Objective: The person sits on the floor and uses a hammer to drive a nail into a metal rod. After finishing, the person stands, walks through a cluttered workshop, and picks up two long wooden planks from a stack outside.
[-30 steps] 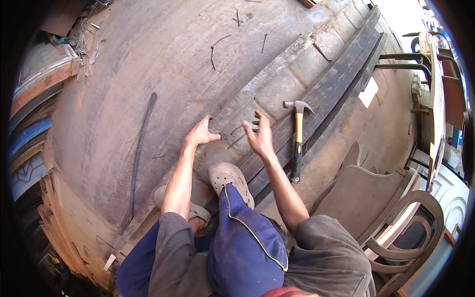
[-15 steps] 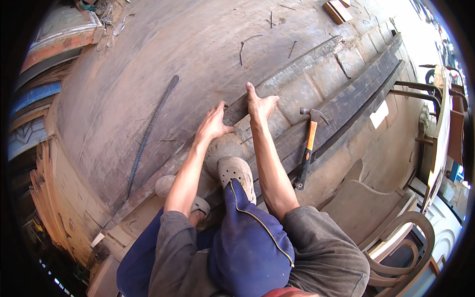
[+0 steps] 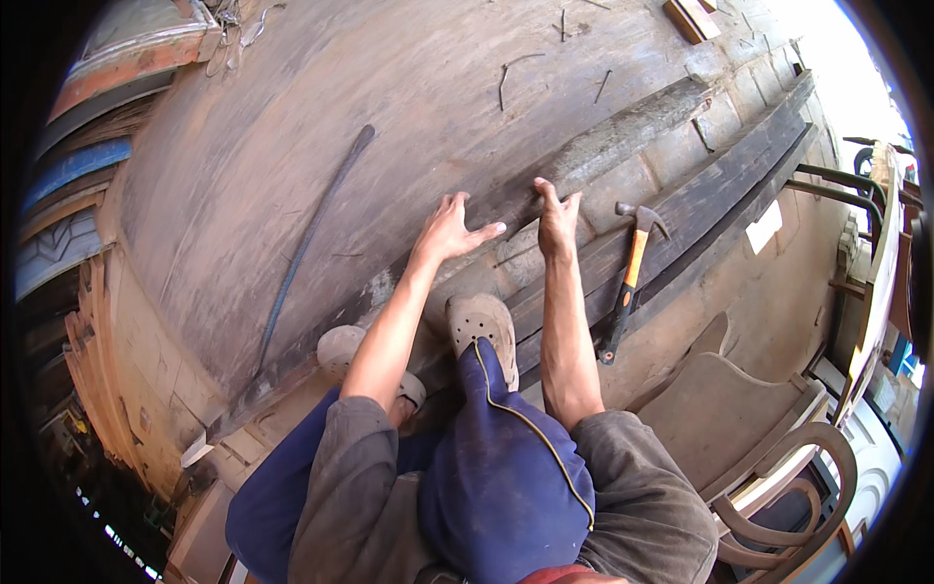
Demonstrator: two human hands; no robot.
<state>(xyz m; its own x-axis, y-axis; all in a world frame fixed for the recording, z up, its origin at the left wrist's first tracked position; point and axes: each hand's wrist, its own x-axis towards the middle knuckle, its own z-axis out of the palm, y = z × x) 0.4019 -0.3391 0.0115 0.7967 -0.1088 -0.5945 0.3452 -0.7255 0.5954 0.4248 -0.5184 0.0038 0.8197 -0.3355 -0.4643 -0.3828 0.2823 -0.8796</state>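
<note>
A long, weathered wooden beam [image 3: 637,125] lies diagonally on the ground in front of me. Over its middle, my left hand [image 3: 452,232] is open, fingers spread and thumb pointing right; whether it touches the wood I cannot tell. My right hand [image 3: 557,222] is at the beam's near side with thumb and fingers apart, also open, and its contact with the beam is unclear. To the right, a claw hammer [image 3: 635,261] with an orange and black handle rests across two dark timbers [image 3: 725,170]. My clog [image 3: 484,326] is just below the hands.
A thin dark rod [image 3: 309,234] lies on the ground at left. Bent metal pieces [image 3: 504,83] are scattered farther off. Stacked boards [image 3: 97,360] line the left side. Curved wooden chair parts [image 3: 744,409] stand at lower right, near a table's metal legs [image 3: 837,185].
The whole view has shifted slightly. My hands have loosened from around the beam and sit farther apart from it. The beam seems turned, showing a broader face. The hammer remains on the timbers.
</note>
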